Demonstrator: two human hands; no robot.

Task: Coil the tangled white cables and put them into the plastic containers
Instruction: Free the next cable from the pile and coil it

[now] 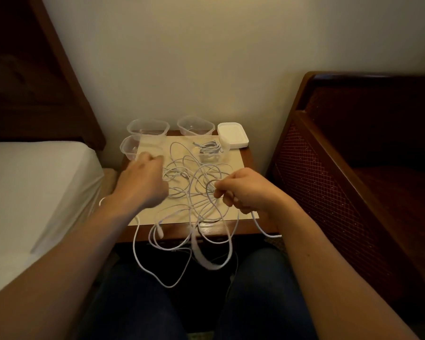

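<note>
A tangle of white cables (194,192) lies spread over a cream mat on a small bedside table, with loops hanging over the front edge above my lap. My right hand (245,192) pinches a small loop of cable at the tangle's right side. My left hand (142,180) hovers blurred over the mat's left part, fingers curled; whether it holds a cable I cannot tell. Three clear plastic containers stand at the back: far left (148,128), near left (129,148) and far middle (195,125). A fourth container (210,150) holds a coiled cable.
A stack of white lids (232,134) sits at the table's back right corner. A bed with a white sheet (35,192) flanks the table on the left, a dark wooden headboard (353,168) on the right. The wall stands close behind.
</note>
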